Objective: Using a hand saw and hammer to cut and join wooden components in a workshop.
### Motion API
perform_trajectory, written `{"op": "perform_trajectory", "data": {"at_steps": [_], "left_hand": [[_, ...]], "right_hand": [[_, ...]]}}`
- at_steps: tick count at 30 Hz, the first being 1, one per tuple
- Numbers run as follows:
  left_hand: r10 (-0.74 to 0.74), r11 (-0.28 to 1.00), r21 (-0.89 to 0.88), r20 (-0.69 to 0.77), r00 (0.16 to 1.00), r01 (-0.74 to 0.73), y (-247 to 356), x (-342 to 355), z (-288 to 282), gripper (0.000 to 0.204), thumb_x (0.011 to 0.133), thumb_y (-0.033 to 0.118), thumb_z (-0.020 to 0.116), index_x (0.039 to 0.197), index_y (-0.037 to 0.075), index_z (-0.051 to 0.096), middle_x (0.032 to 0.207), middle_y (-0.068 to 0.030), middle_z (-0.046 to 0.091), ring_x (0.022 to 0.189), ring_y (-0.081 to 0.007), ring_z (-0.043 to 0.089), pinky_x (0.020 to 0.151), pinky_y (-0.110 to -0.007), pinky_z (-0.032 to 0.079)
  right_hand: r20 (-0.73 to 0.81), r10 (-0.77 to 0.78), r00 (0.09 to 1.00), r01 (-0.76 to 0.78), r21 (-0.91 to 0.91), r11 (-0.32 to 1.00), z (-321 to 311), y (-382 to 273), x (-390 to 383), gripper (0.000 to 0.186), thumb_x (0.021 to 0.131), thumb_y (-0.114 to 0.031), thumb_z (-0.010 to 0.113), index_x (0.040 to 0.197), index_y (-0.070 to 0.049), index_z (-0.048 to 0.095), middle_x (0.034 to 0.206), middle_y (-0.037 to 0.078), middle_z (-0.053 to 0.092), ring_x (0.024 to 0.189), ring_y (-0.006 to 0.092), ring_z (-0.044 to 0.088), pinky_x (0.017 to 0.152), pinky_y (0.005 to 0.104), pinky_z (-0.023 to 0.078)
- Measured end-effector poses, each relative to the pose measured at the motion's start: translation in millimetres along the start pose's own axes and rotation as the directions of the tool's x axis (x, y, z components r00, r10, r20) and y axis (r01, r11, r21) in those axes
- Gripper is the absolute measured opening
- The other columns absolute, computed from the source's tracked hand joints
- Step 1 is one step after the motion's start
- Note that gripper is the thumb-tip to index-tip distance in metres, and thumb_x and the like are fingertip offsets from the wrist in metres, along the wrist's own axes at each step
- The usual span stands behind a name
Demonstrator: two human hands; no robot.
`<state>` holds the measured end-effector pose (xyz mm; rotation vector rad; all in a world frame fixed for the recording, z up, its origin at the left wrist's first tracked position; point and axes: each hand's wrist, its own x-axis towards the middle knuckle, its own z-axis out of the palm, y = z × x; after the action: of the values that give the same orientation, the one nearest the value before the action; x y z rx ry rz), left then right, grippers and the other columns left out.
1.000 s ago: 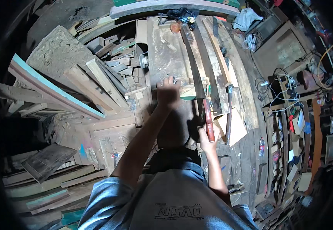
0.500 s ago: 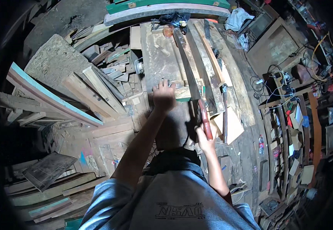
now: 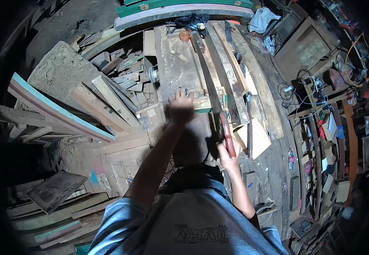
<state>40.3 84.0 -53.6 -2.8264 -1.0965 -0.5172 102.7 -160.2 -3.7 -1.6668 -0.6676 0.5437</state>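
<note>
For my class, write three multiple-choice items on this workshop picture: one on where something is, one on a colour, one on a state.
1. Where does the left hand rest?
A. on the wood piece on the bench
B. on the floor
C. on the shelf at the right

2. What colour is the saw handle?
A. blue
B. reddish-brown
C. white

3. What is the right hand doing?
A. hanging empty
B. holding a cup
C. gripping the saw handle

Answers:
1 A, the palm presses flat on the wood piece atop the bench.
2 B, the handle shows reddish-brown against the grey saw blade.
3 C, the fingers close round the handle's lower end.
</note>
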Motion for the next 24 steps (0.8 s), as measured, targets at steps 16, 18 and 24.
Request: {"op": "perform_trajectory", "data": {"at_steps": [16,18,24], "left_hand": [[0.009,0.999,-0.032,-0.056,0.998,-0.011,0.1,-0.5,-4.9,0.041,0.061,0.035,0.080,0.094,0.014,0.069,0.102,-0.0108,0.060,0.097,-0.0294,0.061,0.076,-0.046,0.047],[-0.025,1.000,0.000,0.041,0.999,0.025,-2.8,-0.6,0.7,0.059,0.053,0.045,0.089,0.100,0.015,0.070,0.108,-0.0125,0.063,0.100,-0.0307,0.063,0.080,-0.047,0.049],[0.027,0.999,-0.014,-0.112,0.993,-0.029,-1.6,1.0,1.2,0.019,0.072,0.020,0.066,0.090,0.014,0.069,0.094,-0.0103,0.058,0.092,-0.0287,0.059,0.073,-0.047,0.045]], "right_hand": [[-0.010,-0.079,0.997,0.078,-0.069,0.995,-14.5,1.9,-37.5,0.025,0.077,-0.003,0.064,0.065,-0.006,0.043,0.058,0.002,0.038,0.053,0.0122,0.037,0.051,0.0325,0.033],[-0.011,-0.038,0.999,0.037,-0.101,0.994,-28.5,5.4,-76.9,0.024,0.075,-0.003,0.065,0.065,-0.006,0.043,0.058,0.001,0.038,0.053,0.0119,0.037,0.051,0.0324,0.033],[-0.051,0.006,0.999,-0.007,-0.023,1.000,-5.3,-1.1,-28.8,0.026,0.079,-0.004,0.066,0.065,-0.006,0.044,0.058,-0.001,0.039,0.054,0.0096,0.039,0.051,0.0311,0.034]]}}
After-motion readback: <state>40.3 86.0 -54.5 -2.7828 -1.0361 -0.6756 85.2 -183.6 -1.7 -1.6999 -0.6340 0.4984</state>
